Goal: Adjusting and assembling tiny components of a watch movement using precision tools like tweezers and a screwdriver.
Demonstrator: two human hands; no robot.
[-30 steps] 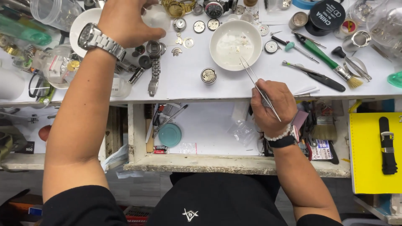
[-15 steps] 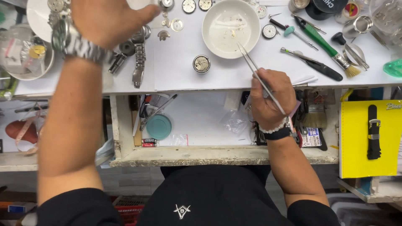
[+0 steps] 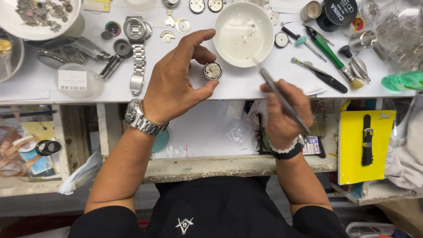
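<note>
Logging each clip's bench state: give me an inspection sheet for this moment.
Surface: white benchtop, crowded at the back.
Job's things: round watch movement on the bench; tweezers; white bowl with small parts.
Clutter: steel watch with bracelet, green-handled brush, screwdrivers, plate of parts.
Grippers: left hand curled around the movement; right hand holds the tweezers.
Cables: nothing seen.
Surroundings: yellow card with black strap, open drawer below.

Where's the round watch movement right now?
In the head view, the watch movement sits on the white table, between the left hand's thumb and fingers, just below-left of the white bowl.
</note>
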